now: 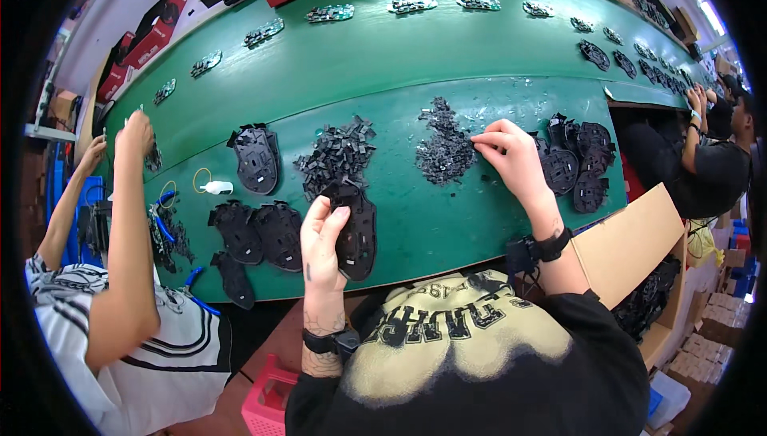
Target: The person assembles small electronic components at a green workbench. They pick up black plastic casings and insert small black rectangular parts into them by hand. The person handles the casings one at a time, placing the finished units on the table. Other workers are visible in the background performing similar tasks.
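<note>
My left hand (pixel 321 246) grips a black plastic computer mouse shell (pixel 361 236) near the table's front edge, thumb on its upper part. The shell stands tilted, its inner side toward me. My right hand (pixel 511 155) is pinched at the right edge of a heap of tiny black parts (pixel 442 148); whatever is between thumb and forefinger is too small to make out. Beyond my left hand lies a second heap of larger black plastic pieces (pixel 335 152). More mouse shells (pixel 256 232) rest to the left, and another group of shells (pixel 571 156) lies right of my right hand.
Circuit boards (pixel 411 5) stand in a row along the green bench (pixel 383 53). On the left, a co-worker's arm (pixel 132 236) reaches in near a small white bottle (pixel 217 187) and blue-handled pliers (pixel 164 224). An opened cardboard box (pixel 627 244) sits at my right. People work farther right.
</note>
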Demonstrator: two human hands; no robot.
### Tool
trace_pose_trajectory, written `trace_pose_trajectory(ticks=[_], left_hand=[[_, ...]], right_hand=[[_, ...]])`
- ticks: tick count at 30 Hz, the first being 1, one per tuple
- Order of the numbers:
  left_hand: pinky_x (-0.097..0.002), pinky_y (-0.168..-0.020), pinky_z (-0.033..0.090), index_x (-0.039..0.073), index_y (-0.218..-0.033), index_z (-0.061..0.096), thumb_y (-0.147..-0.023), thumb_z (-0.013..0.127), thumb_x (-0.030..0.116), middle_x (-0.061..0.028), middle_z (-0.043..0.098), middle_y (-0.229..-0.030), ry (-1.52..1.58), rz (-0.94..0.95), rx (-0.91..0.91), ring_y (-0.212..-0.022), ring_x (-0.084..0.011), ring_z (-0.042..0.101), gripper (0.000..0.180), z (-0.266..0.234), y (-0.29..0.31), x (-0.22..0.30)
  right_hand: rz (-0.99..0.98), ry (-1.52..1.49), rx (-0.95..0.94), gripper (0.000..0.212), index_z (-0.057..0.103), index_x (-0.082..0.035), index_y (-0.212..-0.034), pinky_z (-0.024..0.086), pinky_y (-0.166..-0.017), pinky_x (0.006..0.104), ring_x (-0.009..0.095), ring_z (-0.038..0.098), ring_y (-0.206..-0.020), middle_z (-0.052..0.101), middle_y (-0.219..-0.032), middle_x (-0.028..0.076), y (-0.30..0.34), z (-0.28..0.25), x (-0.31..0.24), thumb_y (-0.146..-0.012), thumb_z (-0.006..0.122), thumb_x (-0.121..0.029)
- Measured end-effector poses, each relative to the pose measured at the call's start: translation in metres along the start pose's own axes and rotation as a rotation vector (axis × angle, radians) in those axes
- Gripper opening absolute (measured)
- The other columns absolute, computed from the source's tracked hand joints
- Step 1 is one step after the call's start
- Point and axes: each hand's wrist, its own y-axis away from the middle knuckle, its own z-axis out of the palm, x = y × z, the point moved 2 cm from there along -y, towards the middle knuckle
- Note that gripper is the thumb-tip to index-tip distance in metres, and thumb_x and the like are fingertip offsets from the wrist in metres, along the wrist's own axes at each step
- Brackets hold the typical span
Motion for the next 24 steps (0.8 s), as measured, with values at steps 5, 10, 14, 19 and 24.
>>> trace_pose_trajectory(ticks=[5,10,14,19,24], left_hand=[[-0.0268,-0.075,0.051,0.001,-0.109,0.052,-0.088,0.052,0.004,-0.007,0.063,-0.097,-0.007,-0.029,0.034,-0.083,-0.0144,0.063,0.02,0.0,0.006,0.0],[-0.0235,-0.069,0.05,0.001,-0.108,0.048,-0.095,0.051,0.008,-0.0057,0.063,-0.092,-0.244,0.012,-0.015,-0.076,-0.0102,0.061,0.015,-0.015,0.002,-0.008],[-0.021,-0.063,0.047,-0.001,-0.117,0.046,-0.097,0.051,0.012,-0.005,0.063,-0.087,-0.505,0.269,0.056,-0.074,-0.0054,0.058,0.024,-0.01,-0.005,-0.011],[-0.0208,-0.061,0.047,-0.002,-0.119,0.045,-0.098,0.052,0.015,-0.0049,0.065,-0.084,-0.438,0.361,0.076,-0.071,-0.0053,0.058,0.029,0.012,-0.006,-0.007],[-0.0195,-0.054,0.042,-0.002,-0.12,0.044,-0.098,0.05,0.015,-0.0027,0.062,-0.079,-0.526,0.354,0.084,-0.064,-0.0031,0.053,0.028,0.005,-0.006,-0.008]], right_hand=[[-0.094,0.15,-0.152,0.008,0.064,-0.002,-0.084,0.048,-0.075,0.037,0.029,0.059,-0.086,0.058,-0.086,0.01,-0.013,-0.007,-0.006,-0.078,0.067,-0.006],[-0.097,0.164,-0.245,0.009,0.061,-0.001,-0.084,0.049,-0.072,0.0355,0.027,0.06,-0.08,0.06,-0.084,0.01,-0.013,-0.009,-0.027,-0.078,0.066,-0.004],[0.126,-0.672,-0.273,0.014,0.069,0.001,-0.095,0.052,-0.07,0.0238,0.012,0.065,-0.079,0.067,-0.086,0.007,0.006,0.013,-0.077,-0.081,0.067,0.001],[0.261,-0.911,-0.423,0.011,0.07,0.002,-0.092,0.054,-0.073,0.0252,0.013,0.066,-0.08,0.067,-0.088,0.007,0.024,0.041,-0.109,-0.081,0.068,0.002],[-0.094,-0.524,-0.329,0.013,0.071,-0.003,-0.089,0.052,-0.071,0.0259,0.014,0.064,-0.081,0.066,-0.087,0.007,0.021,0.041,-0.111,-0.076,0.071,0.001]])
